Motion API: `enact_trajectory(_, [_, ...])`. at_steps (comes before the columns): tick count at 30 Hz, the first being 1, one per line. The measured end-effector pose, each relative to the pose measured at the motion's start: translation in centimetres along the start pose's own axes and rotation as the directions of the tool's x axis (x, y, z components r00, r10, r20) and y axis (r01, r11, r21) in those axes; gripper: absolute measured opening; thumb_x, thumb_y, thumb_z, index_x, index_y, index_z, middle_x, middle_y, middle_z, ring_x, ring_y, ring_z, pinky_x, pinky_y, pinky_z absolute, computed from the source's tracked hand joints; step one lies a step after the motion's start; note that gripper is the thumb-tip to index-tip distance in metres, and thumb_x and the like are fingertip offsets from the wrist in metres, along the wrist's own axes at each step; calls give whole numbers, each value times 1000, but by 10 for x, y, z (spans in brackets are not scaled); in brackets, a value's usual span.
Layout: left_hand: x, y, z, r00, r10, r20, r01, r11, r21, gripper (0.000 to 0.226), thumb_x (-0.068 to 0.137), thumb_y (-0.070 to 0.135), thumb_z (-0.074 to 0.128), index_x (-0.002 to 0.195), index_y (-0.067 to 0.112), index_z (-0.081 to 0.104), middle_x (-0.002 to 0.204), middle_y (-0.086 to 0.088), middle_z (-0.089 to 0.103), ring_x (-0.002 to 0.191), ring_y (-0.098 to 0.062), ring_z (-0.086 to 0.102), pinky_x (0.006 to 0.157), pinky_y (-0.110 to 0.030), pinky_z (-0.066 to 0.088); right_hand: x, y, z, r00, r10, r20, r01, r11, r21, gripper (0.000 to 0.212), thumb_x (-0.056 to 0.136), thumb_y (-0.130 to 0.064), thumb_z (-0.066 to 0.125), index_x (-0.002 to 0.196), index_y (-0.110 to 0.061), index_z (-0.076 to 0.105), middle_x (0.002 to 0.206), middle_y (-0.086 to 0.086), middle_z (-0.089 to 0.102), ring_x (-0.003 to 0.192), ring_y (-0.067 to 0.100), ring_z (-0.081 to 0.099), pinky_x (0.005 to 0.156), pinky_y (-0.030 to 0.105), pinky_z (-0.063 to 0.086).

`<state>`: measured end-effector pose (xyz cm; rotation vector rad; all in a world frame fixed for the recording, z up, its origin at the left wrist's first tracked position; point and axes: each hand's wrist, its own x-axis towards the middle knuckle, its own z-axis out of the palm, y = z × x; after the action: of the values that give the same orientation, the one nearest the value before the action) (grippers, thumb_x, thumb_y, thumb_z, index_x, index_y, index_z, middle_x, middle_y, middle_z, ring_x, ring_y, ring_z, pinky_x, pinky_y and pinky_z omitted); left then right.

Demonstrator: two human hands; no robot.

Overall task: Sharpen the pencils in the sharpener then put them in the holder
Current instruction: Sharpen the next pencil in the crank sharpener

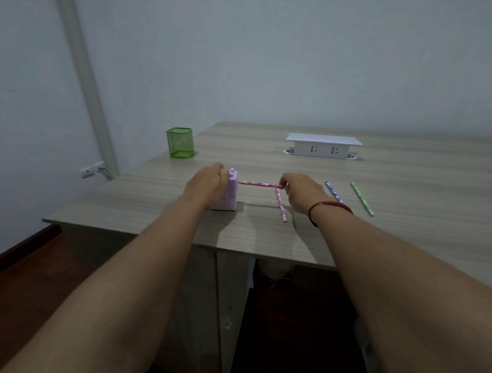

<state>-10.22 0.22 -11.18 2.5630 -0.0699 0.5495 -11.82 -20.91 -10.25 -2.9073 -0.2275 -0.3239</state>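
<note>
Green mesh holder (180,143) stands upright near the table's (408,193) far left edge, well behind and left of both grips; whether anything is inside cannot be told.

Left hand (207,184) is wrapped around the lilac sharpener (230,194), which sits upright on the table — palm against its left side, fingers over the top.

A pink pencil (258,183) runs level from the sharpener's right face across to the right hand (302,193). One end meets the sharpener; the other is pinched between the right thumb and fingertips.

A second pink pencil (280,204) lies flat on the table just beneath and in front of that pinch, its near end pointing toward the person.

Right of the right hand, a blue pencil (333,192) lies partly hidden behind the wrist, which bears a red cord bracelet (327,204). A green pencil (362,198) lies further right, apart from the blue one.

A white socket box (322,146) stands at the far side — well beyond the right grip.
</note>
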Motion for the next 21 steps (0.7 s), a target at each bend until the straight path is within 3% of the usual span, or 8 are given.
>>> enact_trajectory(8, [-2, -1, 0, 1000, -17, 6, 17, 1000, -18, 27, 98, 26, 26, 87, 15, 48, 107, -22, 60, 86, -25, 45, 71, -33, 35, -8, 0, -4, 1000, -11, 6, 11, 1000, 13, 32, 100, 0, 40, 119, -15, 60, 122, 9, 60, 113, 27, 55, 98, 42, 45])
enact_trajectory(14, [-4, 1, 2, 999, -32, 0, 32, 998, -46, 28, 99, 23, 27, 88, 11, 50, 105, -22, 60, 85, -24, 44, 72, -32, 34, -10, -10, -6, 999, -41, -10, 41, 999, 7, 34, 99, 1, 42, 121, -17, 61, 123, 6, 61, 113, 25, 56, 97, 41, 47])
enact_trajectory(21, [-6, 3, 2, 999, -39, 0, 39, 999, -38, 34, 99, 24, 26, 100, 6, 55, 109, -21, 60, 90, -26, 48, 73, -32, 35, -2, -28, -9, 996, -71, -58, 68, 996, -61, 25, 103, -18, 44, 118, -20, 63, 123, 4, 63, 117, 25, 56, 98, 39, 41])
